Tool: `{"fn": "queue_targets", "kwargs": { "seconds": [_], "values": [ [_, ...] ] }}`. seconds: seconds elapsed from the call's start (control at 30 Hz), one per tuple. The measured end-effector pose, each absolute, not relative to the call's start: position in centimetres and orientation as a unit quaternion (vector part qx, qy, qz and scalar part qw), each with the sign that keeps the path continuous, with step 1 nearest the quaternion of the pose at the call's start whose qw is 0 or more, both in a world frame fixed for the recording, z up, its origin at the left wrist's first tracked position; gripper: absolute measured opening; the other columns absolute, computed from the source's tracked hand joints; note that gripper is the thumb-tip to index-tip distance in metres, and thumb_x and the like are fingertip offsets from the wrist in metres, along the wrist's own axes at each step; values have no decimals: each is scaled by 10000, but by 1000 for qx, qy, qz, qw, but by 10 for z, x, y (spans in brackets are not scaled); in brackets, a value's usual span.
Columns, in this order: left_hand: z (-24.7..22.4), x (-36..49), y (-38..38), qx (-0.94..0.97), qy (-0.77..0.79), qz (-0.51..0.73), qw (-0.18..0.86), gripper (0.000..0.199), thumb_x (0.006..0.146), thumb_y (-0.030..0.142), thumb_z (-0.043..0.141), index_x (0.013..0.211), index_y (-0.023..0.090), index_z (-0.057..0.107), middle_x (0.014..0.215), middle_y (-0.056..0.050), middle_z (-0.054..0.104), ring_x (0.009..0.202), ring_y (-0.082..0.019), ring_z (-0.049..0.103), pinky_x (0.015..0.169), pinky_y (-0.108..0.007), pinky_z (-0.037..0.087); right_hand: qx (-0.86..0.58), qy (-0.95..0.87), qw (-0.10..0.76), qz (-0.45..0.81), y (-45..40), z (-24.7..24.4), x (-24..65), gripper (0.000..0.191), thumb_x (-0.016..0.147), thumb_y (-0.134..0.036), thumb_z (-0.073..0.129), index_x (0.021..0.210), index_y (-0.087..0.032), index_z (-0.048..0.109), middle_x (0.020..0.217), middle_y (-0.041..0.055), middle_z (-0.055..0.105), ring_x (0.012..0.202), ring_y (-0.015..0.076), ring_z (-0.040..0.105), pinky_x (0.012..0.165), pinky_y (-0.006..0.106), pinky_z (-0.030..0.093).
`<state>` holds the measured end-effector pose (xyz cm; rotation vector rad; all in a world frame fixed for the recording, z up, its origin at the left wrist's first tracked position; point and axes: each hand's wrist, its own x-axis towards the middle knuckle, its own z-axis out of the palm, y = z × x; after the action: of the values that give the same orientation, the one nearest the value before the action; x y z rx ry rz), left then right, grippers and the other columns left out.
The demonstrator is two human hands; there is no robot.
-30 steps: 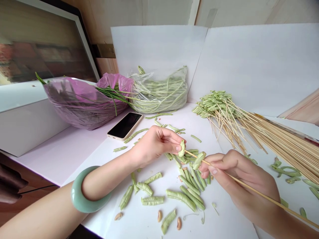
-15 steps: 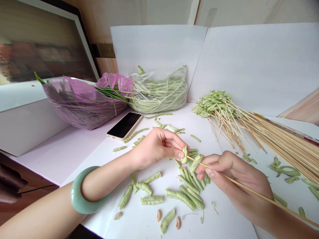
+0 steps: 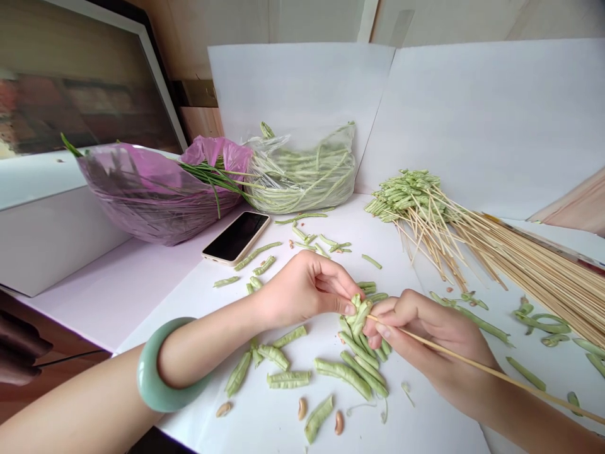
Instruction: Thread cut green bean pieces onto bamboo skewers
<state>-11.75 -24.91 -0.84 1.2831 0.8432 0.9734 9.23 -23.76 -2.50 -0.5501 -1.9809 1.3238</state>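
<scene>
We seem to be at the threading step: our left hand point(image 3: 314, 287) has its grip pinched on bean pieces point(image 3: 361, 315) bunched on a stick point(image 3: 463, 355), above the middle of the counter point(image 3: 435, 419) — our right hand point(image 3: 425, 334) grasps the stick just behind them, its length slanting toward the near right corner. The next move, we judge, calls for a steady stick and gentle pressure.

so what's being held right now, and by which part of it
The left grip pinches the bean pieces by their left edge; the right grip holds the skewer threaded through them, by its shaft.
</scene>
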Motion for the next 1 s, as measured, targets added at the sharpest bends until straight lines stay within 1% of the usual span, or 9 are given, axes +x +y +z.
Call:
{"fn": "queue_targets", "kwargs": {
  "seconds": [0.1, 0.2, 0.27, 0.33, 0.43, 0.53, 0.63, 0.8, 1.0],
  "values": [
    [-3, -120, -248, 613, 371, 395, 575, 103, 682, 131, 751, 771, 104, 708, 744, -50, 715, 712, -139, 670, 742, -262, 535, -219, -753, 354, 510, -238, -23, 93, 158, 940, -237, 532, 783, -223, 525, 743, 10, 636, 725, 154, 634, 654, 274, 534],
    [7, -133, -246, 675, 410, 369, 491, 253, 666, 227, 782, 879, 122, 695, 832, -48, 701, 759, -146, 649, 734, -253, 506, -223, -735, 398, 502, -237, -20, 95, 140, 913, -195, 570, 780, -231, 541, 721, 3, 634, 671, 150, 632, 592, 259, 527],
    [16, -145, -244, 725, 479, 300, 392, 235, 685, 318, 766, 813, 138, 687, 726, -13, 656, 660, -126, 587, 613, -224, 449, -220, -728, 427, 489, -235, -18, 96, 129, 897, -168, 582, 791, -237, 565, 708, -1, 630, 643, 152, 627, 567, 260, 527],
    [23, -156, -245, 771, 519, 168, 329, 169, 688, 302, 747, 664, 153, 671, 565, 22, 572, 531, -107, 495, 499, -217, 351, -221, -729, 441, 475, -234, -17, 97, 128, 889, -153, 586, 794, -239, 584, 696, -2, 622, 637, 154, 623, 565, 264, 532],
    [29, -161, -250, 789, 511, 48, 338, 151, 620, 252, 783, 620, 162, 662, 556, 25, 582, 512, -110, 493, 461, -215, 304, -230, -730, 433, 475, -234, -16, 96, 131, 884, -158, 594, 782, -239, 588, 693, 0, 628, 635, 157, 628, 558, 259, 535],
    [27, -154, -254, 804, 471, 2, 363, 125, 629, 133, 737, 582, 159, 624, 567, 30, 588, 513, -104, 507, 461, -212, 302, -233, -729, 425, 483, -234, -16, 95, 126, 885, -181, 597, 778, -247, 587, 672, -3, 627, 620, 162, 629, 548, 259, 535],
    [23, -146, -255, 829, 417, 26, 372, 124, 673, 67, 646, 600, 153, 596, 579, 35, 552, 555, -99, 517, 498, -202, 333, -232, -732, 423, 481, -234, -17, 96, 126, 892, -178, 585, 791, -253, 582, 678, -9, 626, 634, 155, 627, 559, 245, 534],
    [20, -145, -247, 778, 484, 207, 342, 47, 783, 178, 612, 751, 147, 598, 700, 7, 606, 657, -111, 559, 610, -207, 425, -226, -740, 432, 464, -235, -18, 98, 141, 897, -145, 565, 812, -257, 567, 719, -27, 628, 645, 125, 622, 574, 216, 530],
    [21, -147, -244, 650, 442, 345, 513, 56, 833, 164, 592, 826, 130, 548, 718, -43, 666, 709, -136, 637, 689, -264, 511, -211, -759, 435, 437, -237, -17, 95, 151, 912, -121, 532, 851, -258, 546, 721, -30, 622, 665, 126, 643, 598, 228, 536]
  ]
}}
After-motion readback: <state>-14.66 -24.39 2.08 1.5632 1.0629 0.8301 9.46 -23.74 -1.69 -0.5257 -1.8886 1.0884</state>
